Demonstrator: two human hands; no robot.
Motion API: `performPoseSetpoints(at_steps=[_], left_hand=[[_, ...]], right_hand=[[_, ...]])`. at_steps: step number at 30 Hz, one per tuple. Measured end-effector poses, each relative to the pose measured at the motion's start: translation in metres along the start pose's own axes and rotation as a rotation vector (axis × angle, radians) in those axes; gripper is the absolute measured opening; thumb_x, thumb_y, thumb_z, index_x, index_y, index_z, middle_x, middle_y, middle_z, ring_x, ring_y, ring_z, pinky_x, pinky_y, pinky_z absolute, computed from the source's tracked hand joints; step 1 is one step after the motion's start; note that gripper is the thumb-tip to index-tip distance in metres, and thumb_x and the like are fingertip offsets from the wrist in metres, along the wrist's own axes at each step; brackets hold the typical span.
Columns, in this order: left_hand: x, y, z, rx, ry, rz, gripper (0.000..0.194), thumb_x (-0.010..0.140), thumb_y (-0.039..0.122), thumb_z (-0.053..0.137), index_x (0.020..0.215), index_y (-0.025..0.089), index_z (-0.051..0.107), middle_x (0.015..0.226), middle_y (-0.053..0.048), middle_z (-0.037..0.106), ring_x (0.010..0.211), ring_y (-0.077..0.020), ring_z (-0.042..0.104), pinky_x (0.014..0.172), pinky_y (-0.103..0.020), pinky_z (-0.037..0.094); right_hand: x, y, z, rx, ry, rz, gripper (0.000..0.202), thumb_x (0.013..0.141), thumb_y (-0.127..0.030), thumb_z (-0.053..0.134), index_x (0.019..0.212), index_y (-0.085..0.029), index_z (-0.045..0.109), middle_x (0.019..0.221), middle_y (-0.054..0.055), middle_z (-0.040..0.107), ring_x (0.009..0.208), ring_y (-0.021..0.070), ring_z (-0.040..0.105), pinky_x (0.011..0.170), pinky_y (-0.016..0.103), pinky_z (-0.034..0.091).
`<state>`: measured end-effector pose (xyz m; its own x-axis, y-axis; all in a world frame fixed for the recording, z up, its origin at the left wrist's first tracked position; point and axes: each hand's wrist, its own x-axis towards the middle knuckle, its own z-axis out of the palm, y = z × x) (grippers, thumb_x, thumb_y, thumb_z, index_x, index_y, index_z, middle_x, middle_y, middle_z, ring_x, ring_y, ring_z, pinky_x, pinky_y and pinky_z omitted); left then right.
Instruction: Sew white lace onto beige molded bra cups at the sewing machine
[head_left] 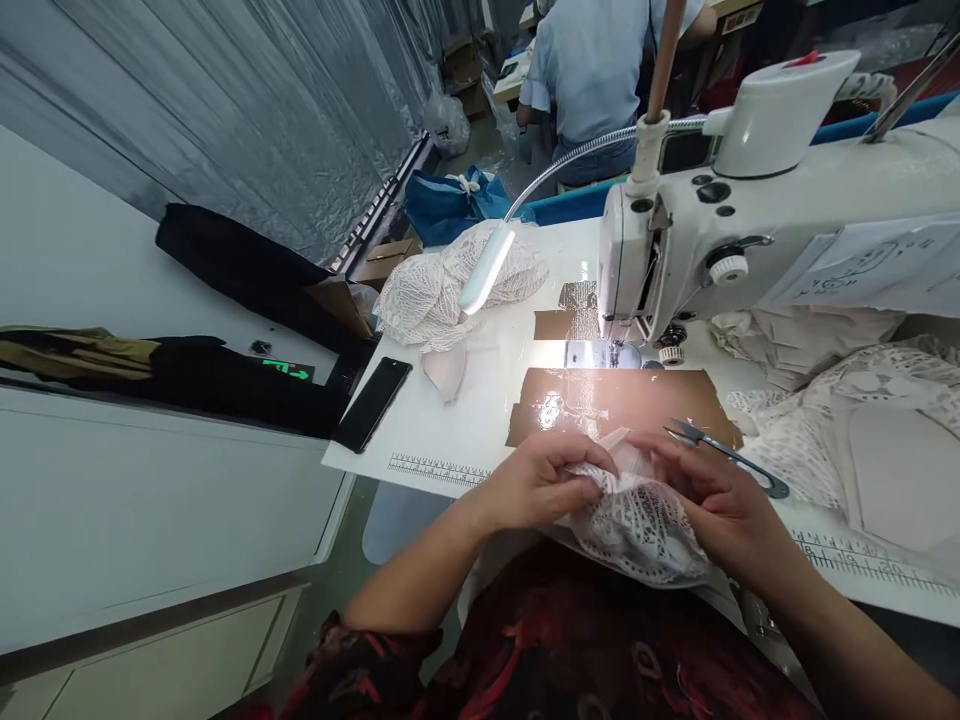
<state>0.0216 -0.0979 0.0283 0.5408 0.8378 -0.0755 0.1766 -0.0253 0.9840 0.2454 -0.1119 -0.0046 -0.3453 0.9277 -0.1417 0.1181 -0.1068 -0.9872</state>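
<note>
A piece of white lace fabric [637, 525] hangs over the table's front edge toward my lap, gathered at its top between both hands. My left hand [544, 480] pinches its upper left edge between thumb and fingers. On the other side my right hand [705, 485] has its fingers curled round the upper right part; the fingertips are partly hidden by the cloth. Thread snips [731, 460] lie on the table just beyond my right hand. In front of my hands, the sewing machine [637, 260] has its needle area lit, with brown tape [622, 395] on the surface before it.
A lace pile [420, 295] lies at the back left under a bendy lamp [487, 268]. A black phone [373, 404] rests near the left edge. More lace and beige cloth [900, 450] covers the right side. A seated person [589, 75] is beyond the machine.
</note>
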Motion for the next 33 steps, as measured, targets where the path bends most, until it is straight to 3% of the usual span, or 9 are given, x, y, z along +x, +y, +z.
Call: performPoseSetpoints(at_steps=[2, 6, 12, 16, 19, 24, 27, 29, 33], left_hand=[[0.005, 0.002, 0.002, -0.107, -0.015, -0.063, 0.024, 0.087, 0.036, 0.063, 0.089, 0.012, 0.069, 0.080, -0.005, 0.064, 0.072, -0.0132, 0.057, 0.068, -0.024, 0.046], [0.010, 0.003, 0.006, -0.061, 0.141, -0.058, 0.030, 0.085, 0.042, 0.066, 0.086, 0.012, 0.069, 0.076, -0.004, 0.063, 0.067, -0.0117, 0.054, 0.063, -0.022, 0.043], [0.015, 0.002, 0.003, -0.040, 0.263, -0.044, 0.033, 0.082, 0.044, 0.068, 0.072, 0.013, 0.065, 0.060, 0.001, 0.054, 0.055, -0.0083, 0.043, 0.054, -0.022, 0.037], [0.020, -0.001, -0.006, -0.132, 0.225, -0.039, 0.038, 0.083, 0.042, 0.068, 0.062, 0.013, 0.059, 0.056, 0.003, 0.047, 0.053, -0.0065, 0.038, 0.054, -0.021, 0.034], [0.015, -0.011, -0.016, -0.502, 0.291, -0.176, 0.044, 0.082, 0.051, 0.067, 0.061, 0.014, 0.055, 0.055, 0.004, 0.045, 0.051, -0.0069, 0.039, 0.054, -0.021, 0.035], [-0.016, -0.026, -0.012, -1.182, 0.169, -0.260, 0.077, 0.070, 0.073, 0.065, 0.121, 0.016, 0.061, 0.107, -0.011, 0.068, 0.100, -0.0259, 0.063, 0.089, -0.037, 0.047], [-0.020, -0.023, 0.006, -1.173, 0.087, -0.264, 0.071, 0.068, 0.047, 0.080, 0.126, 0.014, 0.059, 0.118, -0.015, 0.066, 0.113, -0.0306, 0.060, 0.098, -0.040, 0.043], [-0.014, -0.019, 0.017, -1.137, 0.172, -0.283, 0.061, 0.064, 0.023, 0.081, 0.121, 0.013, 0.063, 0.111, -0.013, 0.069, 0.107, -0.0286, 0.062, 0.095, -0.038, 0.046], [-0.008, -0.026, 0.024, -1.091, 0.294, -0.338, 0.048, 0.054, 0.006, 0.079, 0.100, 0.015, 0.070, 0.089, -0.005, 0.071, 0.079, -0.0170, 0.065, 0.071, -0.025, 0.049]], right_hand=[[0.003, -0.006, -0.007, -0.081, -0.047, -0.033, 0.033, 0.088, -0.049, 0.058, 0.108, -0.027, 0.072, 0.094, 0.005, 0.071, 0.085, 0.0213, 0.065, 0.078, 0.033, 0.051], [0.009, -0.018, -0.016, -0.051, -0.210, -0.056, 0.043, 0.095, -0.055, 0.040, 0.106, -0.027, 0.069, 0.093, 0.003, 0.068, 0.087, 0.0222, 0.062, 0.078, 0.033, 0.048], [0.015, -0.021, -0.011, -0.006, -0.465, -0.040, 0.026, 0.088, -0.045, 0.060, 0.080, -0.021, 0.065, 0.081, 0.001, 0.062, 0.076, 0.0185, 0.056, 0.072, 0.029, 0.044], [0.017, -0.013, 0.000, 0.101, -0.301, 0.146, 0.027, 0.085, -0.047, 0.062, 0.081, -0.020, 0.066, 0.080, 0.002, 0.061, 0.074, 0.0179, 0.054, 0.065, 0.028, 0.044], [0.018, -0.009, 0.007, 0.186, -0.121, 0.184, 0.033, 0.081, -0.052, 0.065, 0.075, -0.019, 0.067, 0.071, 0.002, 0.058, 0.067, 0.0164, 0.051, 0.061, 0.028, 0.043], [0.023, -0.010, 0.020, 0.294, 0.169, 0.089, 0.035, 0.078, -0.055, 0.067, 0.070, -0.020, 0.069, 0.066, 0.002, 0.057, 0.063, 0.0169, 0.051, 0.056, 0.029, 0.044], [0.029, -0.013, 0.035, 0.110, 0.203, 0.041, 0.038, 0.079, -0.054, 0.066, 0.061, -0.021, 0.066, 0.061, 0.001, 0.055, 0.060, 0.0157, 0.048, 0.055, 0.028, 0.042], [0.032, -0.015, 0.045, 0.061, 0.183, 0.038, 0.036, 0.077, -0.051, 0.070, 0.058, -0.021, 0.066, 0.058, 0.000, 0.054, 0.057, 0.0141, 0.047, 0.052, 0.027, 0.041], [0.035, -0.019, 0.054, 0.350, 0.215, 0.087, 0.027, 0.071, -0.050, 0.075, 0.067, -0.024, 0.072, 0.062, 0.001, 0.065, 0.058, 0.0170, 0.058, 0.058, 0.031, 0.049]])
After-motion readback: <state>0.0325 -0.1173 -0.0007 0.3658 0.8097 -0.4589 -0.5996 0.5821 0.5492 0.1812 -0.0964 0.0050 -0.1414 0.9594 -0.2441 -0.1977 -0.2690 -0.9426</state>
